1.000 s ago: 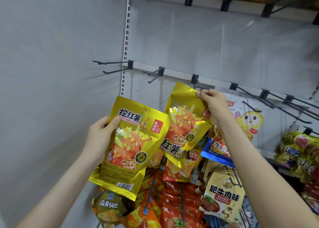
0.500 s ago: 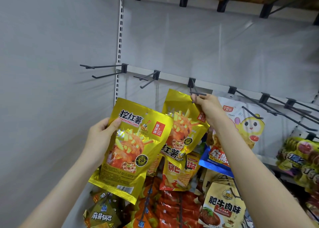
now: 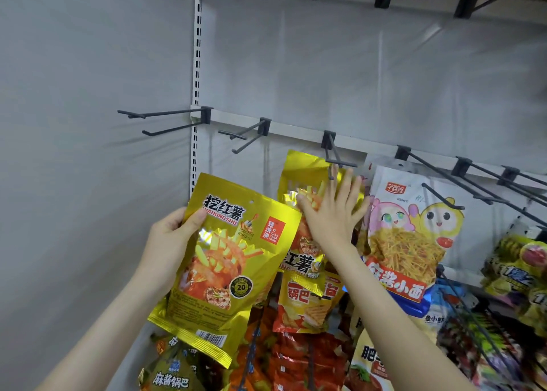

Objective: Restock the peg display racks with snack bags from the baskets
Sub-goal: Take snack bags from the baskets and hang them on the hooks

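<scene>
Right hand released, flat on rear bag | left hand grips front bag

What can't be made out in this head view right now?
- Hang hole of the rear bag: hidden behind the blurred right hand, so whether it is on the peg is unclear.
- Baskets: outside the head view.
- Bottom bags: cut off by the lower edge.
</scene>
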A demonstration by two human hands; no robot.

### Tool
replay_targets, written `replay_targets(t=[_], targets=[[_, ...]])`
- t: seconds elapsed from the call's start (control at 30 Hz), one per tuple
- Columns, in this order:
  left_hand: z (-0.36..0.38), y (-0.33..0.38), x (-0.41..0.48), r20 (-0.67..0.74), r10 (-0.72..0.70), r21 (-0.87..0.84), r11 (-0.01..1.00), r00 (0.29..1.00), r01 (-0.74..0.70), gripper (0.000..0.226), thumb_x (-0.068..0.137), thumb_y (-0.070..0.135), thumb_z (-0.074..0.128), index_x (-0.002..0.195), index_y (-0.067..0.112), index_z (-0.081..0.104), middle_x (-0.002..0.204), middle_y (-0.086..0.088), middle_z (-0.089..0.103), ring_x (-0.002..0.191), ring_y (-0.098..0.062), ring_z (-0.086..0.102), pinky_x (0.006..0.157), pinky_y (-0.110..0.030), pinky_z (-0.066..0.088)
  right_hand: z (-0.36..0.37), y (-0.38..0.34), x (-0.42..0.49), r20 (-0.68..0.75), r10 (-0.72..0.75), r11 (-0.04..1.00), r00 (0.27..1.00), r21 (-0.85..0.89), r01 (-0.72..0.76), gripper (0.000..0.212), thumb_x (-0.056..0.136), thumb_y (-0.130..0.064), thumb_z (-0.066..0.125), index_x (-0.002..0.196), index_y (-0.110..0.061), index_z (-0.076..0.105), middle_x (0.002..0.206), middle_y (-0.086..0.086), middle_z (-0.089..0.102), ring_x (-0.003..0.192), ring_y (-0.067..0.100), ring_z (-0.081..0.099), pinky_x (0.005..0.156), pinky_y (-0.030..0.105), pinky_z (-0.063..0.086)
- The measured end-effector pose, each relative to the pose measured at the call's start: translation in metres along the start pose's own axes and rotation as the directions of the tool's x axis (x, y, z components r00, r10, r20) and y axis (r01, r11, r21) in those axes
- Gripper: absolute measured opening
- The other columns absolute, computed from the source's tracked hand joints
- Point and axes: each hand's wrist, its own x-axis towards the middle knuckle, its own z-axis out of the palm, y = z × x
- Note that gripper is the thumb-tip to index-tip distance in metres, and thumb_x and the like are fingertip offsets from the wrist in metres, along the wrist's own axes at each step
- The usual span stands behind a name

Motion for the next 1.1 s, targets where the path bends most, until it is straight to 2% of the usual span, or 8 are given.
replay_targets(t=[0.13, 0.4, 0.57, 0.7, 0.8, 0.87, 1.03, 1.1], targets=[[-0.004, 0.003, -0.002, -0.004, -0.006, 0.000, 1.000, 1.000, 0.006, 0.021, 0.090, 0.034, 0.060, 0.094, 0.018, 0.072, 0.085, -0.016, 0.073, 0.079, -0.047, 0.067, 0.079, -0.068, 0.049, 0.013, -0.001, 0.028, 0.141, 0.070, 0.997, 0.988, -0.049, -0.064, 0.089, 0.089, -0.071, 0.032, 0.154, -0.023, -0.004, 0.160, 0.010, -0.012, 0.146, 0.028, -0.016, 0.112, 0.056, -0.012], [-0.019, 0.010, -0.016, -0.138, 0.006, -0.113, 0.993, 0.990, -0.021, 0.018, 0.093, 0.028, 0.060, 0.086, 0.015, 0.072, 0.082, -0.013, 0.074, 0.071, -0.029, 0.070, 0.072, -0.043, 0.056, -0.001, -0.018, 0.019, 0.191, 0.096, 0.983, 0.977, 0.139, -0.124, 0.086, 0.089, -0.039, 0.053, 0.153, -0.019, 0.000, 0.160, 0.010, -0.010, 0.146, 0.028, -0.012, 0.115, 0.053, -0.006], [-0.031, 0.015, -0.023, -0.304, 0.078, -0.065, 0.993, 0.949, -0.103, 0.032, 0.088, 0.042, 0.063, 0.082, 0.010, 0.066, 0.082, -0.018, 0.070, 0.073, -0.032, 0.065, 0.075, -0.061, 0.052, -0.043, -0.050, -0.033, 0.151, 0.054, 0.860, 0.987, 0.495, -0.123, 0.047, 0.087, -0.021, 0.060, 0.130, -0.012, 0.044, 0.127, 0.013, 0.049, 0.118, 0.029, 0.044, 0.096, 0.040, 0.035], [-0.024, 0.021, -0.041, -0.352, 0.302, 0.224, 0.946, 0.886, -0.234, 0.035, 0.092, 0.040, 0.059, 0.074, 0.010, 0.059, 0.066, -0.009, 0.062, 0.058, -0.009, 0.053, 0.063, -0.037, 0.046, -0.103, -0.091, -0.074, 0.387, -0.223, 0.560, 0.895, 0.802, -0.207, 0.016, 0.091, -0.031, 0.061, 0.104, -0.022, 0.059, 0.084, -0.001, 0.069, 0.082, 0.017, 0.067, 0.075, 0.034, 0.054], [-0.007, 0.018, -0.062, -0.207, 0.469, 0.443, 0.828, 0.859, -0.345, 0.017, 0.093, 0.029, 0.060, 0.078, 0.024, 0.065, 0.060, 0.008, 0.061, 0.055, -0.001, 0.053, 0.056, -0.018, 0.037, -0.124, -0.117, -0.091, 0.568, -0.443, 0.336, 0.693, 0.822, -0.459, 0.054, 0.077, -0.052, 0.063, 0.123, -0.025, 0.054, 0.109, -0.009, 0.068, 0.104, 0.009, 0.065, 0.089, 0.029, 0.054], [-0.004, 0.008, -0.068, -0.072, 0.552, 0.581, 0.700, 0.831, -0.415, 0.013, 0.093, 0.026, 0.058, 0.091, 0.028, 0.071, 0.075, 0.013, 0.068, 0.071, -0.005, 0.058, 0.064, -0.015, 0.036, -0.126, -0.124, -0.094, 0.590, -0.477, 0.206, 0.652, 0.796, -0.569, 0.064, 0.078, -0.049, 0.069, 0.130, -0.018, 0.050, 0.121, 0.000, 0.064, 0.109, 0.012, 0.063, 0.096, 0.036, 0.050], [-0.008, -0.009, -0.063, 0.194, 0.607, 0.709, 0.457, 0.771, -0.538, 0.031, 0.086, 0.032, 0.055, 0.108, 0.018, 0.071, 0.106, -0.003, 0.072, 0.100, -0.025, 0.064, 0.089, -0.023, 0.036, -0.107, -0.124, -0.100, 0.450, -0.288, 0.200, 0.846, 0.892, -0.406, 0.008, 0.089, -0.005, 0.062, 0.097, -0.008, 0.063, 0.082, 0.007, 0.065, 0.080, 0.021, 0.061, 0.078, 0.048, 0.050], [-0.006, -0.010, -0.065, 0.310, 0.561, 0.702, 0.409, 0.768, -0.583, 0.045, 0.084, 0.042, 0.050, 0.119, 0.019, 0.067, 0.124, -0.009, 0.065, 0.120, -0.024, 0.053, 0.105, -0.024, 0.025, -0.100, -0.121, -0.103, 0.433, -0.130, 0.265, 0.892, 0.882, -0.389, 0.018, 0.090, -0.011, 0.058, 0.074, -0.017, 0.061, 0.071, 0.010, 0.058, 0.072, 0.024, 0.056, 0.072, 0.055, 0.049]])
